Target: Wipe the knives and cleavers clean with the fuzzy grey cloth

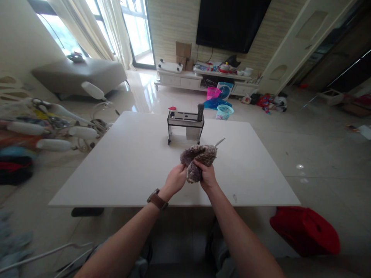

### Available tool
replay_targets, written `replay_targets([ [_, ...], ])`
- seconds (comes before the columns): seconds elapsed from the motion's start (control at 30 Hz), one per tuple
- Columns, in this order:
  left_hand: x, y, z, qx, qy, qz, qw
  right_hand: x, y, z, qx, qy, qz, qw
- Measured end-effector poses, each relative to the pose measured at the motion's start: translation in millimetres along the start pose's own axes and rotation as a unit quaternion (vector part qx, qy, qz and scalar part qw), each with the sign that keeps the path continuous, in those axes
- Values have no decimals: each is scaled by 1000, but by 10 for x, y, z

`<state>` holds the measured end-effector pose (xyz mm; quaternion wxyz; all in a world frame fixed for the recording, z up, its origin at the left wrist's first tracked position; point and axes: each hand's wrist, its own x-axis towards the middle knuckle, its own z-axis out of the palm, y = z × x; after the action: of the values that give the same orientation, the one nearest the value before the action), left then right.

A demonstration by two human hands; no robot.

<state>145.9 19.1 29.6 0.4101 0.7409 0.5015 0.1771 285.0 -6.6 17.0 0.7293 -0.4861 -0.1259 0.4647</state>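
While a knife rack (186, 122) stands further back on the white table (116, 170), the left hand (175, 180) and right hand (206, 176) both close on a brownish cloth (198, 158) bunched above the tabletop, a thin metal tip (220, 142) poking from its upper right

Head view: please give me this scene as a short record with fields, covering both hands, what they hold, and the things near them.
left hand: grips the near end of the cloth, watch on the wrist
right hand: grips the same cloth beside the left hand
cloth: brown-grey, bunched, held above the table
thin metal piece: sticks out of the cloth's far end; what it is cannot be told
rack: black-framed, upright behind the cloth, one dark handle in a slot
table: white
red bag: on the floor, right side
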Motion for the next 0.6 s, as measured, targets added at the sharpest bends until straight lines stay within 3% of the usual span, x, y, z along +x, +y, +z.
replay_targets([
  [0.2,19,-6,61,-50,-16,8,999,10,73,7,-56,40,-35,997],
  [0.6,-32,72,-121,30,-47,53,997,115,49,-38,-3,90,-37,995],
])
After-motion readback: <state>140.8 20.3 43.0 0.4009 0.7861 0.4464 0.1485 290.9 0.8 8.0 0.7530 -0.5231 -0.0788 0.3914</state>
